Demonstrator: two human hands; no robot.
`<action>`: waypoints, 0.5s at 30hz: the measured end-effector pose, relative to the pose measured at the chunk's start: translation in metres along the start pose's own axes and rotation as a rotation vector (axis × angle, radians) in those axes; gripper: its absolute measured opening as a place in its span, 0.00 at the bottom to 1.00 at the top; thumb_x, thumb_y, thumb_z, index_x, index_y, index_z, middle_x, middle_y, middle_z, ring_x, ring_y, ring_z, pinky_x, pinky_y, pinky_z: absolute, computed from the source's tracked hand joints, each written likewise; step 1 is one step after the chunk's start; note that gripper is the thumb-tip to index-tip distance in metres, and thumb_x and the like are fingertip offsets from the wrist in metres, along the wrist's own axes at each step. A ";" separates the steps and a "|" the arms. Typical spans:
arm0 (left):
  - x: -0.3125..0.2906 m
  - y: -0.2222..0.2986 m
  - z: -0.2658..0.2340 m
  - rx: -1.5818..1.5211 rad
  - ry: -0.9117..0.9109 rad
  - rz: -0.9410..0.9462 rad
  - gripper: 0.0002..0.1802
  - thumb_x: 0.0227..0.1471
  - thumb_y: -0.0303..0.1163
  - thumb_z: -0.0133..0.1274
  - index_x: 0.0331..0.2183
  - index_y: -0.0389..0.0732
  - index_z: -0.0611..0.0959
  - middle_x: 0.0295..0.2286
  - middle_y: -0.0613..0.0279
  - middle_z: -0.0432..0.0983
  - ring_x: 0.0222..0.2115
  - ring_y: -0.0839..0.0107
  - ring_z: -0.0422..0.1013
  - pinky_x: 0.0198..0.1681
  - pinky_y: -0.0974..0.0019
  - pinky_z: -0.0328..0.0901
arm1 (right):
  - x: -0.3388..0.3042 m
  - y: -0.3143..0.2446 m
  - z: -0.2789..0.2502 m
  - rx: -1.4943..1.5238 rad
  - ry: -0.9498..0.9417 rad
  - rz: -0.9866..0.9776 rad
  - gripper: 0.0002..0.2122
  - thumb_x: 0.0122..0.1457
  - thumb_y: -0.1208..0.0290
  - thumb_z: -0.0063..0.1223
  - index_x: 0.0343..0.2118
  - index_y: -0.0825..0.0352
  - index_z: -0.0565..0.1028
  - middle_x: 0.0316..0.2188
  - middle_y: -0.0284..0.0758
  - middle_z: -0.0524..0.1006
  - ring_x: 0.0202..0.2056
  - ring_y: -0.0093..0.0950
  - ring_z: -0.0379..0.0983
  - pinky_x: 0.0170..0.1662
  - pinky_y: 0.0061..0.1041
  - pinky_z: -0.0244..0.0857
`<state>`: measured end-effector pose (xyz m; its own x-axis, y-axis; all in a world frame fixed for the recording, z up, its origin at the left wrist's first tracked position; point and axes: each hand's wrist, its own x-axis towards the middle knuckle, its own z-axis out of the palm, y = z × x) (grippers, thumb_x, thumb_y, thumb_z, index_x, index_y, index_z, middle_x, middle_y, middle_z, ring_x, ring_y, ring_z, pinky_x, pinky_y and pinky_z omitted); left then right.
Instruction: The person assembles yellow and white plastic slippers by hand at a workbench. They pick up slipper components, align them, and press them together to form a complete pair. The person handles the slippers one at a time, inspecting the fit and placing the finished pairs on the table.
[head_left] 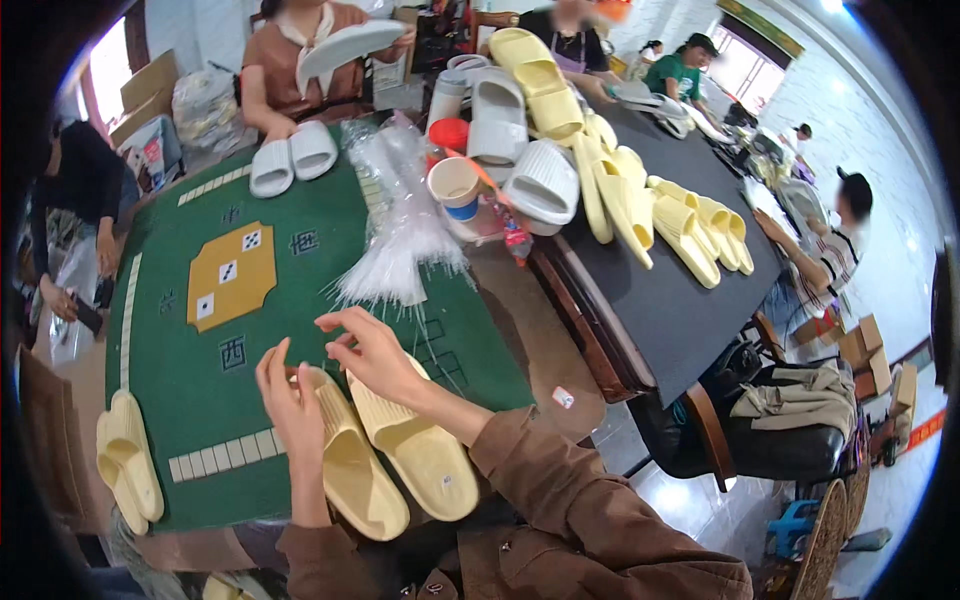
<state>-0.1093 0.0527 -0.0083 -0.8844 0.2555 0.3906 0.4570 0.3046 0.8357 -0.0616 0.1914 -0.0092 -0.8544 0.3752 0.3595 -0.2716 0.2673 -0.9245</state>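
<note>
Two pale yellow slide slippers lie side by side on the green table cover, toes away from me: a left slipper [365, 490] and a right slipper [432, 475]. My left hand [291, 405] is raised beside the left slipper's strap, fingers stretched upward and apart. Above the straps, my right hand [372, 358] reaches over from the right with bent fingers, its thumb and forefinger apart. I see nothing held in either hand. Beyond my hands rests a bundle of thin white plastic strands [400, 265] in clear wrapping.
More yellow slippers [128, 460] sit at the table's left edge. White slippers [293, 160] lie under a co-worker's hand across the table. A paper cup [454, 188] and a red-lidded container [449, 133] stand near a dark table [690, 330] carrying several slippers.
</note>
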 end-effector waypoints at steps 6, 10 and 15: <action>-0.068 0.046 -0.056 0.251 -0.308 0.424 0.18 0.50 0.20 0.51 0.44 0.38 0.80 0.40 0.49 0.74 0.42 0.51 0.69 0.45 0.57 0.65 | -0.043 -0.078 -0.117 -0.446 0.258 -0.215 0.09 0.53 0.82 0.54 0.37 0.67 0.78 0.39 0.37 0.77 0.41 0.31 0.74 0.40 0.27 0.70; -0.140 0.072 -0.056 0.494 -0.538 0.269 0.25 0.46 0.30 0.57 0.49 0.43 0.78 0.54 0.48 0.63 0.55 0.42 0.57 0.58 0.44 0.52 | -0.069 -0.103 -0.227 -0.713 0.712 -0.131 0.11 0.52 0.83 0.54 0.39 0.68 0.76 0.43 0.40 0.73 0.48 0.35 0.69 0.51 0.31 0.63; -0.144 0.043 -0.017 0.712 -0.513 0.352 0.29 0.49 0.41 0.53 0.53 0.42 0.74 0.53 0.51 0.65 0.61 0.44 0.52 0.64 0.42 0.41 | -0.070 -0.067 -0.314 -1.177 0.610 0.113 0.36 0.48 0.67 0.66 0.61 0.61 0.60 0.59 0.48 0.59 0.61 0.46 0.55 0.59 0.40 0.57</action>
<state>0.0356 0.0135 -0.0224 -0.6126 0.7602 0.2165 0.7898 0.5784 0.2041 0.1552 0.4255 0.0678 -0.4285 0.6985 0.5732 0.5939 0.6958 -0.4039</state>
